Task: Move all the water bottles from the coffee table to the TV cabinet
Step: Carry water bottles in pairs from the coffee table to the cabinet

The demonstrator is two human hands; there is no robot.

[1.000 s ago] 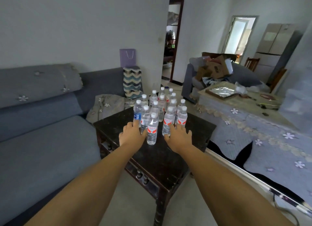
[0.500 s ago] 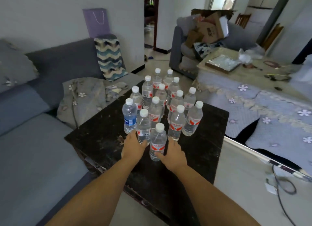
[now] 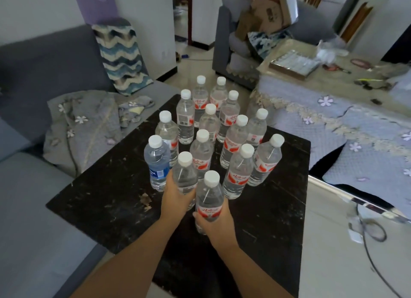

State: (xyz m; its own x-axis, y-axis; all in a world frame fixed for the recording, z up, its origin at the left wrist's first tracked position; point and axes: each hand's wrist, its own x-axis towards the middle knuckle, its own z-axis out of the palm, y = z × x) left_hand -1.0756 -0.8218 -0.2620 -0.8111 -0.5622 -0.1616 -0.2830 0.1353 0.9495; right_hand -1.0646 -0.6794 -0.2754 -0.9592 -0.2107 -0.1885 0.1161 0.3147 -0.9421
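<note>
In the head view, the person is leaning in closer over the dark coffee table (image 3: 106,200) than half a second ago, so the water bottles are filling more of the picture and the wall above the sofa (image 3: 33,186) is dropping out of sight. The left hand (image 3: 175,197), which was only resting at the foot of a clear bottle (image 3: 184,175) before, is now curling its fingers round that bottle's lower body. The right hand (image 3: 216,222) is likewise wrapping round the nearest bottle (image 3: 210,197), the one with the red label, thumb showing on its left side; earlier this hand was just touching the bottle's base. Whether either bottle is lifting off the tabletop cannot be told. The other bottles are standing upright in a tight cluster on the coffee table behind the two held ones, as before, with a blue-labelled bottle (image 3: 156,162) just beside the left hand. A zigzag cushion (image 3: 121,55) is leaning on the sofa back.
</note>
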